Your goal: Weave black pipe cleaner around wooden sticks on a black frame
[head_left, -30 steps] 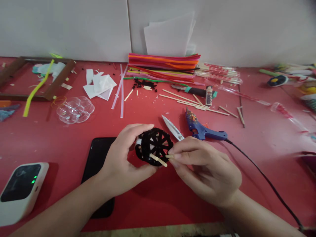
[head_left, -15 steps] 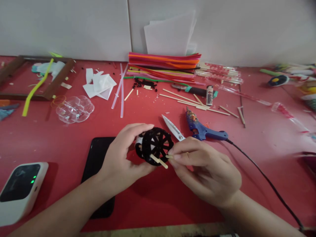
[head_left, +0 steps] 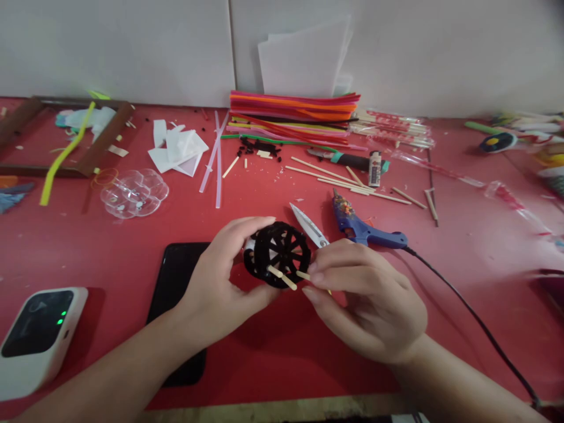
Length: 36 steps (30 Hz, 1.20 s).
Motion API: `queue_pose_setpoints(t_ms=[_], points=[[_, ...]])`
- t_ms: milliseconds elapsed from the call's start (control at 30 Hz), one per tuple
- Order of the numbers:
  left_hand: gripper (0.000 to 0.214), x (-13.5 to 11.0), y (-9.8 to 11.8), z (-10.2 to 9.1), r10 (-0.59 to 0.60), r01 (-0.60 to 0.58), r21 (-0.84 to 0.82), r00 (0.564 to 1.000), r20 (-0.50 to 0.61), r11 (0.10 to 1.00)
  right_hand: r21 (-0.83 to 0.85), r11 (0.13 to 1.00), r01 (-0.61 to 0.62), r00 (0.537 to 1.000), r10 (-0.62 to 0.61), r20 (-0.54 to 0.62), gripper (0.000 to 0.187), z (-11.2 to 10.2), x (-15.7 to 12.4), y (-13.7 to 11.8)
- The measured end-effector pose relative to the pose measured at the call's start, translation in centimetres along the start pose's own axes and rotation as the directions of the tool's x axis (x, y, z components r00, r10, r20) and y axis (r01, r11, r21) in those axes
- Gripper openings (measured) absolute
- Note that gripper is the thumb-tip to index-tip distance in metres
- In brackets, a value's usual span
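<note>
A black fuzzy spoked wheel (head_left: 285, 256) sits in my left hand (head_left: 229, 267), whose fingers and thumb wrap its left side. Behind the wheel, a whitish part and more black rounded pieces show partly. Two short pale wooden sticks (head_left: 282, 277) jut toward me from the wheel's lower front. My right hand (head_left: 365, 294) is at the wheel's lower right, its fingertips around a third short wooden stick (head_left: 303, 275). That stick's inner end is at the wheel's rim; whether it is fixed there I cannot tell. Scissors (head_left: 311, 226) lie just behind my right hand, handles hidden.
A blue hot glue gun (head_left: 368, 230) with its black cord lies right of the scissors. A phone (head_left: 180, 294) and white device (head_left: 42, 329) are at left. Behind are pipe cleaners (head_left: 295, 120), wooden sticks (head_left: 335, 176), a lighter (head_left: 374, 169), paper scraps (head_left: 180, 147) and a clear plastic case (head_left: 134, 194).
The wheel has risen slightly and turned a little in my left hand. My right fingertips have shifted right along the third stick, leaving more of it showing.
</note>
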<state>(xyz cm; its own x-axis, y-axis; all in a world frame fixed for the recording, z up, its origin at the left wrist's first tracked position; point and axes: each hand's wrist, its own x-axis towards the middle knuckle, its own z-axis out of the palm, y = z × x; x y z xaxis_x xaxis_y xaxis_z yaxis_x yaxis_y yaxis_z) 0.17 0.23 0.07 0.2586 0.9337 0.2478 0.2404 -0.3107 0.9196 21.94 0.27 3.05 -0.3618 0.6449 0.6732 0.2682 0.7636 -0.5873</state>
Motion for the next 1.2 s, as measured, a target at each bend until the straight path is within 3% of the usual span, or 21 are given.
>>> queue_pose_setpoints(t_ms=[233, 433, 667, 800, 900, 933, 1000, 1033, 1133, 1200], points=[[0.065, -0.1, 0.0, 0.0, -0.002, 0.002, 0.001, 1.000, -0.020, 1.000, 0.064, 0.998, 0.011, 0.998, -0.007, -0.063, 0.047, 0.3, -0.8, 0.5], [0.065, -0.1, -0.1, 0.0, 0.008, -0.008, 0.019, 1.000, -0.018, 1.000, -0.020, 0.999, 0.030, 1.000, -0.030, 0.005, 0.031, -0.1, -0.1, 0.1], [0.064, -0.1, -0.2, -0.1, 0.014, -0.013, 0.031, 1.000, -0.013, 0.999, -0.046, 0.998, 0.030, 1.000, -0.030, 0.006, 0.030, 0.0, -0.1, 0.1], [0.066, 0.0, -0.5, -0.1, -0.013, 0.014, 0.026, 0.999, -0.030, 1.000, -0.028, 1.000, -0.004, 1.000, 0.003, -0.015, 0.045, 0.1, -0.8, 0.4], [0.070, 0.6, -0.7, 0.0, -0.108, 0.104, -0.029, 0.981, -0.159, 0.994, -0.091, 0.986, -0.139, 0.987, 0.130, -0.099, 0.049, -1.1, -0.7, 1.0], [0.070, 0.8, -0.8, 0.0, -0.149, 0.134, -0.081, 0.964, -0.219, 0.988, -0.181, 0.957, -0.228, 0.971, 0.210, -0.114, 0.041, -1.9, -0.5, 1.4], [0.068, 1.4, -0.9, -0.1, -0.210, 0.151, -0.210, 0.932, -0.295, 0.966, -0.413, 0.809, -0.418, 0.904, 0.414, -0.103, 0.026, -4.2, -0.3, 2.4], [0.067, 1.6, -1.0, -0.2, -0.231, 0.142, -0.283, 0.922, -0.311, 0.948, -0.522, 0.712, -0.469, 0.863, 0.495, -0.101, 0.032, -5.6, -0.4, 3.0], [0.060, 1.9, -1.4, -0.5, -0.284, 0.139, -0.425, 0.911, -0.299, 0.894, -0.730, 0.488, -0.478, 0.778, 0.621, -0.094, 0.063, -9.4, -1.5, 5.0], [0.057, 1.9, -1.6, -0.5, -0.301, 0.162, -0.436, 0.914, -0.272, 0.885, -0.828, 0.404, -0.388, 0.695, 0.719, 0.025, 0.060, -10.8, -2.7, 6.1]])
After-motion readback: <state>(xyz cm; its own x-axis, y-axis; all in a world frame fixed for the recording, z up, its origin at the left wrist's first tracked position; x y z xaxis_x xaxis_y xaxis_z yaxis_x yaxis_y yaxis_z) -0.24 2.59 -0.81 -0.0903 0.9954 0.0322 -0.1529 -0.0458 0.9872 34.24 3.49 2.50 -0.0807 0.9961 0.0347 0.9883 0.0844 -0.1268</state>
